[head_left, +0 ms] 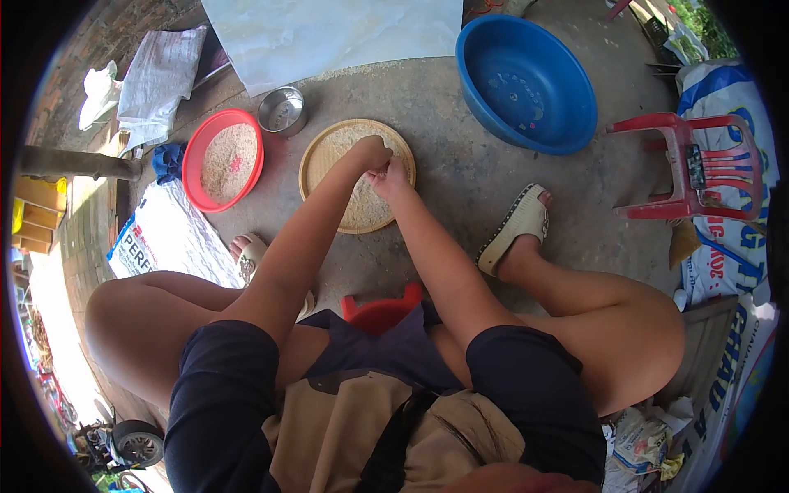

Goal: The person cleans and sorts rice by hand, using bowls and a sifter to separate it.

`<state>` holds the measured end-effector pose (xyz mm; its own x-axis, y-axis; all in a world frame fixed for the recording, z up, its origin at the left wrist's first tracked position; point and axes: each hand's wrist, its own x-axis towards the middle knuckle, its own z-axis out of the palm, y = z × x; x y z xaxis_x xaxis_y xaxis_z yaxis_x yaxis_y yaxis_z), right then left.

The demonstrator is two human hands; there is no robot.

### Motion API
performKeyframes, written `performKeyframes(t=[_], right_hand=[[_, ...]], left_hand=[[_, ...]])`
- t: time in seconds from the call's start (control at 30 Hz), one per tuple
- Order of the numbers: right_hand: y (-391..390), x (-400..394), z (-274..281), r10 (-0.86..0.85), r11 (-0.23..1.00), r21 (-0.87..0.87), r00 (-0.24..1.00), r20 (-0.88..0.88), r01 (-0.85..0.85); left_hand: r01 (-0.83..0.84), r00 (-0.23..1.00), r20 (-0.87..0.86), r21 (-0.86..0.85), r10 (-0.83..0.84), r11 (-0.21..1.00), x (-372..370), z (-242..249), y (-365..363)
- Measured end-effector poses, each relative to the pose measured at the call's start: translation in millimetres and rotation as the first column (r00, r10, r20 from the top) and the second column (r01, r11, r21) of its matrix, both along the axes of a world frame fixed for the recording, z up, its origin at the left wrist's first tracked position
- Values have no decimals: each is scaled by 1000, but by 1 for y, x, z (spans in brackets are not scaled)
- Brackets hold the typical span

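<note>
A round woven bamboo tray (pixel 317 168) lies on the floor in front of me, with pale grain (pixel 366 209) spread over it. Above the tray, my left hand (pixel 372 154) is closed, knuckles up. My right hand (pixel 389 177) is right beside it, apparently touching, its fingers curled in. Whatever either hand may hold is hidden or too small to name. To the left stands a red plastic basin (pixel 191 168) holding more pale grain and a small pinkish-red patch. Near it sits a small metal bowl (pixel 282 111).
A large blue tub (pixel 526 90) stands at the back right, with a red plastic chair (pixel 723 168) farther right. White printed sacks (pixel 177 234) lie at left. A marbled sheet (pixel 337 37) covers the floor ahead. Beneath me shows a red stool (pixel 382 312).
</note>
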<state>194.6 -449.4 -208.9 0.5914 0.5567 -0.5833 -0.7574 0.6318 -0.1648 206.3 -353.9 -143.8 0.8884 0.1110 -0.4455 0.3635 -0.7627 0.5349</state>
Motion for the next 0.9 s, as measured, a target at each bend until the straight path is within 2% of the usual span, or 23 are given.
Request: performKeyframes(t=[0.07,0.13,0.2,0.3,0.33,0.37,0.4,0.43,0.47,0.5,0.53,0.6,0.63,0.67,0.73,0.77,0.8,0.87,0.9], right_hand=[[-2,0,2,-4,999,38,999,-54,6],[-5,3,-12,25,994,103,999,-23,-23],[-6,4,-17,51,985,167,999,9,-52],[-4,2,-1,39,994,103,997,-66,-32],[-2,0,7,1,1000,17,993,-114,1],[-1,-1,15,-41,997,-71,987,-158,30],[-2,-1,13,-41,997,-70,986,-159,31],[-2,-1,11,7,992,-127,996,-85,-17],[-3,1,10,58,981,-187,998,-14,-60],[-5,2,3,57,981,-187,998,-14,-58],[-6,3,-4,58,979,-195,998,3,-56],[-10,6,-11,58,978,-202,998,21,-53],[-12,6,-10,53,980,-191,998,19,-48],[-13,7,-10,48,983,-180,999,17,-44],[-15,9,-12,63,980,-190,998,23,-57],[-16,10,-14,79,977,-199,997,27,-72],[-17,11,-15,79,977,-199,996,27,-72],[-18,12,-18,80,977,-204,996,46,-69],[-19,11,-18,80,976,-204,996,45,-69]], left_hand=[[17,999,-36,24,-16,1000,0,9,-2],[36,997,-71,47,-33,998,0,9,-2],[-21,995,-100,-147,6,989,-1,7,2],[10,997,-77,-147,-22,989,-5,19,7],[11,997,-77,-146,-22,989,-5,21,10],[78,996,-29,-71,-80,994,-6,23,14],[142,990,14,8,-142,990,-6,23,19],[142,990,14,9,-142,990,-6,22,24],[29,999,-33,-111,-33,993,-6,21,30],[-89,993,-93,-224,70,971,-6,19,37],[-87,993,-94,-224,68,971,-5,9,46],[-87,992,-106,-157,71,984,-5,1,59],[-107,978,-194,-118,83,987,-7,2,63],[-106,978,-193,-118,82,987,-11,1,61],[192,958,-243,135,-156,972,-20,0,54],[238,959,-201,178,-201,955,-25,-14,57],[237,959,-201,177,-201,955,-29,-16,53],[-30,998,61,296,13,955,-46,-20,38],[-37,996,92,312,9,949,-50,-18,32]])
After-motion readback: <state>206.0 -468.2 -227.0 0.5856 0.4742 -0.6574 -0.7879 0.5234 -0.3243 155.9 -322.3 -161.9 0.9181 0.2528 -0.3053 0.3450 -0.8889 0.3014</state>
